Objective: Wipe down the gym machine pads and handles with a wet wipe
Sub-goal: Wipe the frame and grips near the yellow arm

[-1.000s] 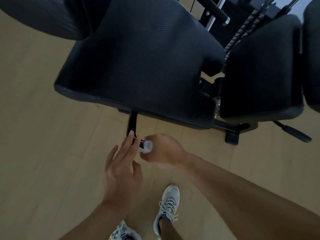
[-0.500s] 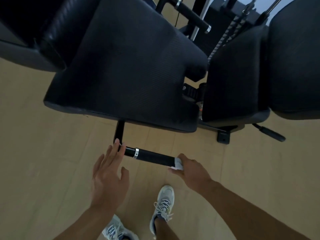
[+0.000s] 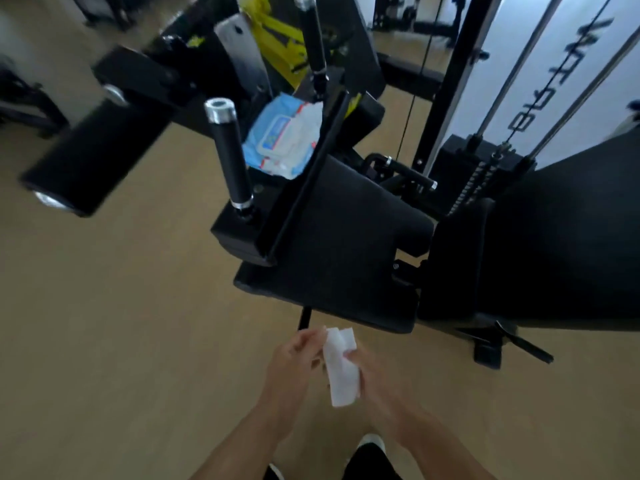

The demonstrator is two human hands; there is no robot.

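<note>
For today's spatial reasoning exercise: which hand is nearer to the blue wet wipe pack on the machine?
Left, slightly. The left hand lies below the wet wipe pack; the right hand sits lower and further right. Both hold the white wipe, well away from it.

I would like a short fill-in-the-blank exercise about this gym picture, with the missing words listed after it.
1. Both hands hold a white ____ in front of the black seat pad.
2. The blue pack of wipes lies on the ____, between the two upright handles.
3. The nearer upright handle has a ____ cap on top.
4. The floor is covered in light ____.

Missing words: wipe; machine; silver; wood
</note>
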